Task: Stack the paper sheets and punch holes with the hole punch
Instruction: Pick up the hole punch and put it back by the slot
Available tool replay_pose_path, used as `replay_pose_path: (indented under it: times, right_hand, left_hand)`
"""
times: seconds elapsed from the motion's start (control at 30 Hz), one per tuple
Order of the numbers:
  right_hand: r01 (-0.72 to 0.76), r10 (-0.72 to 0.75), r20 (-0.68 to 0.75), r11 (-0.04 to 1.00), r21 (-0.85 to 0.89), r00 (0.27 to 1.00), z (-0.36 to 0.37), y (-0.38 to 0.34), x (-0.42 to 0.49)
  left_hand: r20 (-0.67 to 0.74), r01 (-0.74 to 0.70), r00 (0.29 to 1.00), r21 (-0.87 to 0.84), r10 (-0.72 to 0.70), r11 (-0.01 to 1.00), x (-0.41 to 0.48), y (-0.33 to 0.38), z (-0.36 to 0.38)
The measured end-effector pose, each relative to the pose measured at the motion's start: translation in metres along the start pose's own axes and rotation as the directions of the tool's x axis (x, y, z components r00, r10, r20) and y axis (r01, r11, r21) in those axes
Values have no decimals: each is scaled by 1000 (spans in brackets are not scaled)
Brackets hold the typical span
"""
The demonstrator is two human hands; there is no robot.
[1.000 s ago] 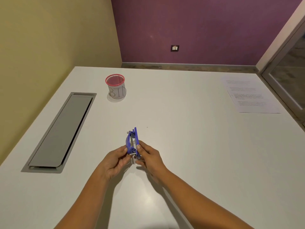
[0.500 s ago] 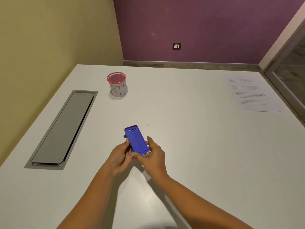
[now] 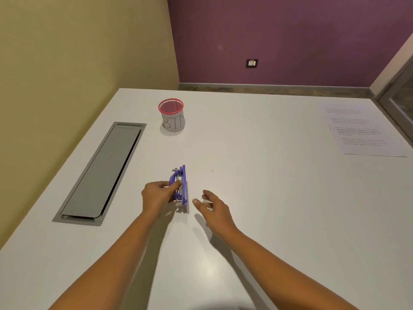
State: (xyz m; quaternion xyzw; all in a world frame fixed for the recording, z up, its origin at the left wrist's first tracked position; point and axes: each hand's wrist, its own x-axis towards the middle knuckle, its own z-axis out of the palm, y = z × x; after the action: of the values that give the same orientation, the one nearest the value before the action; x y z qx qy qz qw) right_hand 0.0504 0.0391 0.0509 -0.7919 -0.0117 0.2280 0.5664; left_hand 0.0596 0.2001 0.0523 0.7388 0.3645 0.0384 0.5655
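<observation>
A small blue hole punch with metal pins is turned on its side just above the white table, near the middle. My left hand grips its lever side. My right hand hovers to the right of the punch, a short gap away, fingers spread and holding nothing. Printed paper sheets lie overlapped at the far right of the table, well away from both hands.
A mesh cup with a red rim and a label reading BIN stands at the back left. A grey cable hatch is set into the table along the left. A tiny white speck lies right of the punch.
The punch was held by both hands with its flat base facing up; now it is turned on its side in my left hand alone. My right hand let go and moved right.
</observation>
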Motion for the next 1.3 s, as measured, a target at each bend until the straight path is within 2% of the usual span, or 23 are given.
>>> replay_pose_path:
  times: [0.13, 0.37, 0.8, 1.0, 1.07, 1.13, 1.23, 1.3]
  right_hand:
    - [1, -5, -42, 996, -87, 999, -11, 16, 4]
    - [21, -53, -99, 954, -298, 994, -31, 39, 12]
    - [37, -90, -143, 941, -336, 986, -38, 45, 38]
    - [51, -98, -124, 940, -336, 987, -38, 44, 44]
    - [55, -103, -127, 941, -335, 987, -39, 44, 47]
    - [53, -101, -123, 937, -345, 987, -39, 43, 52]
    - [55, -92, -82, 925, -377, 992, -36, 39, 61]
    - [68, -95, -53, 919, -390, 994, -33, 36, 67]
  left_hand:
    - [-152, -72, 979, 360, 134, 930, 27, 11, -25]
    - [-250, 14, 951, 626, 184, 779, 60, 12, -53]
    - [-234, 66, 951, 793, 204, 606, 85, 8, -45]
    - [-243, 72, 952, 767, 184, 638, 78, 3, -39]
    - [-255, 21, 933, 742, 253, 670, 74, 1, -31]
    - [-209, -102, 908, 730, 363, 676, 66, -6, -20]
    - [-46, -324, 865, 708, 499, 627, 51, -24, 5]
    - [6, -355, 856, 733, 517, 580, 41, -37, 20]
